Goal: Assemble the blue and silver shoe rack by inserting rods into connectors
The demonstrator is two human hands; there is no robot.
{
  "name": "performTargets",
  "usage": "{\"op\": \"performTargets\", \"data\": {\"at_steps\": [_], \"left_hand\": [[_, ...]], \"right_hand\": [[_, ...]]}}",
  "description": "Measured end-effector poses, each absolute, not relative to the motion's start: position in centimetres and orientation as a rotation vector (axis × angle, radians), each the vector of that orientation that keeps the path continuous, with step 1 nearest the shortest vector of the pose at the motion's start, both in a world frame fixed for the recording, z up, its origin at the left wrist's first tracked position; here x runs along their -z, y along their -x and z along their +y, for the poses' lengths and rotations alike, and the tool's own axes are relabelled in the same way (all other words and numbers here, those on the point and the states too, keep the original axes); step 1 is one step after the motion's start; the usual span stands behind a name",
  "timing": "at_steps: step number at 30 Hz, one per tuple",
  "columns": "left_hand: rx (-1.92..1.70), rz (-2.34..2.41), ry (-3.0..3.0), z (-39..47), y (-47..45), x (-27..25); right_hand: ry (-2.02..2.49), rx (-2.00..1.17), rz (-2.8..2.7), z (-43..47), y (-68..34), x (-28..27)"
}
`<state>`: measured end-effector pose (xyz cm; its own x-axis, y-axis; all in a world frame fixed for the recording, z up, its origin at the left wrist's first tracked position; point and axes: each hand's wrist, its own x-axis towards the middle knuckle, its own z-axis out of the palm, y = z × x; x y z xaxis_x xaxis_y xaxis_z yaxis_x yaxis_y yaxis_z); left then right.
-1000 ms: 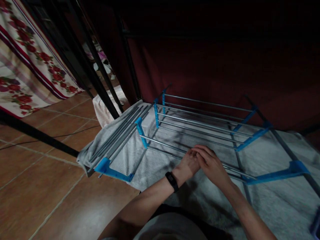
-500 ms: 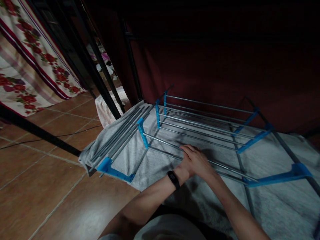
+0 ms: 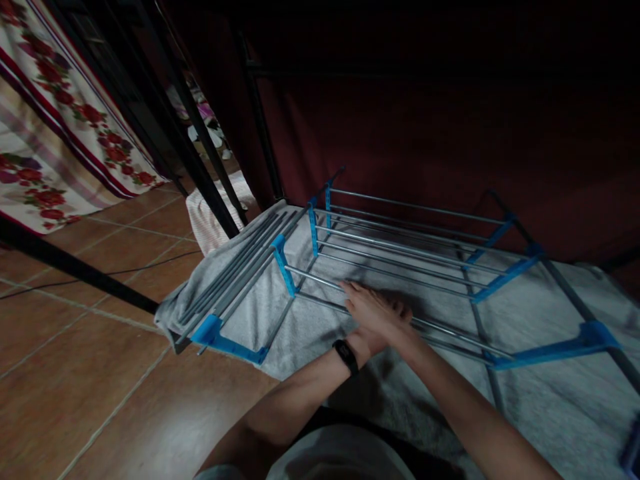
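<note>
A rack frame (image 3: 405, 253) of thin metal rods joined by blue plastic brackets lies before me on a grey cloth. My wrists cross over its near side. My right hand (image 3: 367, 308) lies on top, its fingers closed over the nearest metal rod (image 3: 316, 279). Beneath it is my left hand (image 3: 373, 339), mostly covered, with a black band (image 3: 346, 357) on the wrist. Its curled fingertips show at the same rod, to the right of my right hand. A blue bracket (image 3: 284, 265) holds the rod's left end.
Several loose grey tubes (image 3: 235, 267) lie side by side on the grey cloth (image 3: 565, 413) at the left. Black metal posts (image 3: 200, 153) rise beyond them. A dark red cloth (image 3: 400, 147) hangs behind the rack, and a flowered curtain (image 3: 65, 120) hangs far left above the tiled floor (image 3: 100, 387).
My right hand has slid left along the rod and now crosses over my left hand. Fingertips of my left hand have come into view on the right. The rack stays in place.
</note>
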<state>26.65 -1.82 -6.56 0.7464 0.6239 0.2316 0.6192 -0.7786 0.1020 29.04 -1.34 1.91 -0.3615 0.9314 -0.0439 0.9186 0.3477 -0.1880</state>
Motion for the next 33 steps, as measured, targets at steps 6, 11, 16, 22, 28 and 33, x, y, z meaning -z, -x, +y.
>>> {"op": "performTargets", "data": {"at_steps": [6, 11, 16, 22, 28, 33], "left_hand": [[-0.677, 0.752, -2.857, -3.8, -25.1, 5.7], [-0.955, 0.907, -2.561, -6.4, -19.5, 10.1], [-1.557, 1.821, -1.799, -3.9, -11.0, 11.9], [-1.840, 1.761, -1.428, 3.6, -7.3, 9.8], [-1.723, 1.687, -1.339, 5.4, -6.8, 9.4], [-1.736, 1.629, -1.290, 5.4, -6.3, 9.4]], "right_hand": [[1.479, -0.494, -2.615, 1.6, -26.4, -2.3], [1.469, -0.464, -2.621, 1.6, -25.9, -2.0], [1.541, -0.397, -2.608, 1.3, -25.6, -2.3], [1.457, -0.400, -2.609, 2.4, -23.8, -3.0], [1.341, -0.462, -2.631, 4.1, -21.3, -2.8], [1.340, -0.542, -2.669, 4.8, -21.0, -2.1]]}}
